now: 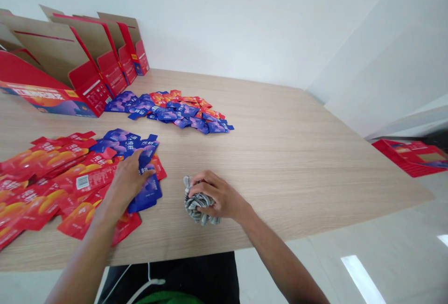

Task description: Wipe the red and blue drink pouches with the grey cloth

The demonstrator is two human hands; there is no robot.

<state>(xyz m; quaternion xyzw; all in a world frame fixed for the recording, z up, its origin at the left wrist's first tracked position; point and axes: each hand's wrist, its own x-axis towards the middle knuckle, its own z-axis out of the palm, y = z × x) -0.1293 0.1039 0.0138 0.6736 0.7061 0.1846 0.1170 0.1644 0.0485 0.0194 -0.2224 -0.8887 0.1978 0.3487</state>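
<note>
My left hand [132,175] rests over blue pouches [150,192] at the right end of a pile on the table. Its thumb and index finger are apart, and its other fingers are partly hidden. Beneath and to the left of that hand spread many red-orange pouches [45,201] with printed fruit. To the right, my right hand [220,195] is closed around a crumpled grey striped cloth [198,206] on the wooden table [280,164]. Whether the cloth is a rag or a knitted glove I cannot tell.
Several red cartons [94,89] with raised flaps stand at the back left, near the wall. A second heap of blue and orange pouches [182,113] lies in front of the wall. Beyond the table's right edge is another red box [409,154], low down.
</note>
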